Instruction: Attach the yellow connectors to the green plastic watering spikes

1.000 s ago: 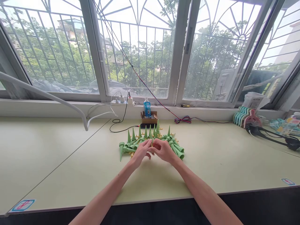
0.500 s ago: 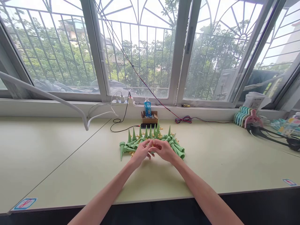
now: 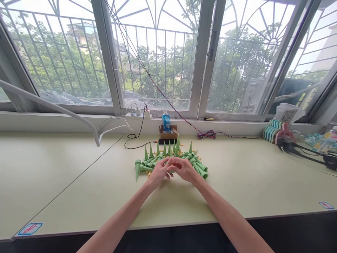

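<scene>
My left hand (image 3: 160, 171) and my right hand (image 3: 184, 169) meet at the front of a pile of green plastic watering spikes. Between them is a green watering spike (image 3: 171, 171), mostly covered by the fingers, with a bit of yellow showing near the fingertips. The left fingers are wrapped around it, while the right thumb and forefinger pinch close to the yellow part. Behind my hands several pointed spikes (image 3: 146, 153) stand upright in a row. Other spikes (image 3: 201, 168) lie in heaps on both sides, with small yellow valves (image 3: 181, 144) among them.
A black phone (image 3: 163, 141) on a cable lies behind the pile, before a small cardboard box (image 3: 168, 135) and a blue bottle (image 3: 165, 121). A white lamp arm (image 3: 79, 118) reaches in at left. Coiled wire (image 3: 206, 134), clips (image 3: 276, 131) and a black headband (image 3: 302, 151) are to the right.
Both hands stay in nearly the same place, with only slight finger movement around the spike. The whole view has shifted a little to the right.
</scene>
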`<action>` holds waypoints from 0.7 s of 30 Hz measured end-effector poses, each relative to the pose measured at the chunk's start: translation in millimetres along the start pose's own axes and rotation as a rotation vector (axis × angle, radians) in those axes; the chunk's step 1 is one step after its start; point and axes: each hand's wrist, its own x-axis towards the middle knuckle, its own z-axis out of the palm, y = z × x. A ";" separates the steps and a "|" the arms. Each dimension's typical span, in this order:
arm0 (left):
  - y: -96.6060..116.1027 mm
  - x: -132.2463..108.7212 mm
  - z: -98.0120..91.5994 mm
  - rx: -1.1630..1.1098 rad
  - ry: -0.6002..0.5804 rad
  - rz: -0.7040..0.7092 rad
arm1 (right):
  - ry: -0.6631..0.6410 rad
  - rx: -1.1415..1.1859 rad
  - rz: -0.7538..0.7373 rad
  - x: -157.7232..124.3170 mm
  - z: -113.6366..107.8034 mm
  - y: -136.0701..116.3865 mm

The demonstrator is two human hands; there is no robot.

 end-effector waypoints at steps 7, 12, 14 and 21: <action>4.1 -2.4 2.1 0.006 0.024 0.027 | 0.030 -0.027 0.008 0.4 0.5 0.7; 4.0 0.7 4.6 -0.033 0.071 0.014 | 0.059 -0.052 0.015 1.0 -0.1 1.2; 3.5 2.1 5.1 -0.042 0.093 0.001 | 0.060 -0.067 0.020 1.0 -0.2 1.3; 3.8 3.1 5.5 -0.043 0.100 0.000 | 0.060 -0.061 0.015 0.5 0.2 2.9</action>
